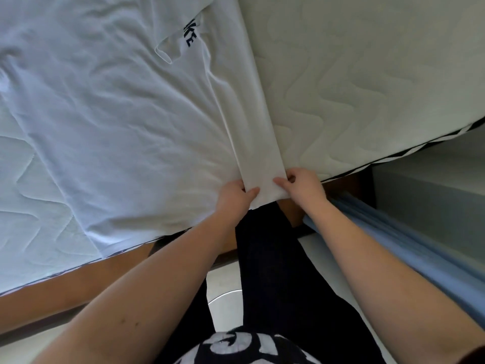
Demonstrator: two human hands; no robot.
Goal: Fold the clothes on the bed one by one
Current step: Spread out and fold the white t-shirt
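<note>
Where the folded strip of the white T-shirt (131, 114) reaches the near edge of the mattress (367, 74), both hands pinch its hem. Left hand (235, 197): thumb on top of the cloth, fingers tucked beneath. Right hand (301, 186): thumb on top likewise, fingers curled at the strip's right edge. Both grips narrow, closed on fabric, close together with only the strip's width between them.

Strip runs from the hem toward the far side, lying over the shirt's right portion. Rest of the shirt spreads left, wrinkled, its near hem hanging slightly past the mattress edge. A sleeve (168, 48) is turned in over dark lettering at the far end.

Quilted mattress bare to the right. Wooden bed frame (78, 285) below the near edge; blue curtain (393, 245) hangs at right.

Judged step: setting the side fold, first garment, early in the task.

Risks: pulling the hem nearer could drag the whole shirt off the edge. Uneven tension between the hands would skew the fold line. Wrinkles on the left would be trapped if the next fold goes over them unsmoothed.
</note>
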